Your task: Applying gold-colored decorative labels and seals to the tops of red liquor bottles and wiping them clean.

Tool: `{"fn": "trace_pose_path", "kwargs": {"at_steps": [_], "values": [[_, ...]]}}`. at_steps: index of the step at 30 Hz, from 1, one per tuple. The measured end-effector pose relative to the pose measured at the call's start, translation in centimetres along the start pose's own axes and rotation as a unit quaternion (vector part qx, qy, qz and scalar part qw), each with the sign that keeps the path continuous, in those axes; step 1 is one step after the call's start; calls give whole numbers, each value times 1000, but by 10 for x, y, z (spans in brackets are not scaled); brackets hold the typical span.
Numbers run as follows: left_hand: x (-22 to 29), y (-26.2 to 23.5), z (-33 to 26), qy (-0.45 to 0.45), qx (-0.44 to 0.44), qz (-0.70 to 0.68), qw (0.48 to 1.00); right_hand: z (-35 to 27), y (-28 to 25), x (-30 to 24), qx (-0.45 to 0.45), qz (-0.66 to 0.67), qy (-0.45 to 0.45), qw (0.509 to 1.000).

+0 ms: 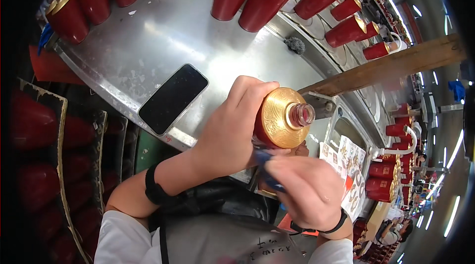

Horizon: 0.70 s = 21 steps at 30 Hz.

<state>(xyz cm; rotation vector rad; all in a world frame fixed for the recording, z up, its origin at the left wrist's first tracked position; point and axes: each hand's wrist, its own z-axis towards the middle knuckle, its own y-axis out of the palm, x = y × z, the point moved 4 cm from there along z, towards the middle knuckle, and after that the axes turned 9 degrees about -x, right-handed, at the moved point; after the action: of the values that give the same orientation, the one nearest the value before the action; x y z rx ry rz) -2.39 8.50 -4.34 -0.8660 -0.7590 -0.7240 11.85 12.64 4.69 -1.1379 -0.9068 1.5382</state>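
My left hand (230,128) is wrapped around a red bottle (283,117) with an embossed gold shoulder and a clear open neck, held just above the near edge of the steel table (163,41). Below it, my right hand (306,190) grips a small blue tool (263,157), its tip touching the bottle's red side under the gold shoulder. Most of the bottle's body is hidden behind my left hand.
A black phone (173,98) lies face up on the table left of my hands. Several red bottles with gold tops stand at the table's far side (264,1) and along a conveyor (346,31) to the right. A wooden beam (391,66) crosses right. Dark crates of red bottles (39,165) sit at left.
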Motion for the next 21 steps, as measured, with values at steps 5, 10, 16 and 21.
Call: {"fn": "trace_pose_path", "kwargs": {"at_steps": [5, 10, 16, 21], "values": [[1, 4, -3, 3, 23, -28, 999, 0, -20, 0, 54, -18, 29, 998], [-2, 4, 0, 6, 31, -10, 999, -3, 1, 2, -15, 46, 24, 999], [2, 2, 3, 12, -10, 14, 1000, -16, -22, 18, 41, 0, 46, 998], [6, 1, 7, 25, -4, 23, 999, -22, -10, 34, 120, -71, 20, 990]]}}
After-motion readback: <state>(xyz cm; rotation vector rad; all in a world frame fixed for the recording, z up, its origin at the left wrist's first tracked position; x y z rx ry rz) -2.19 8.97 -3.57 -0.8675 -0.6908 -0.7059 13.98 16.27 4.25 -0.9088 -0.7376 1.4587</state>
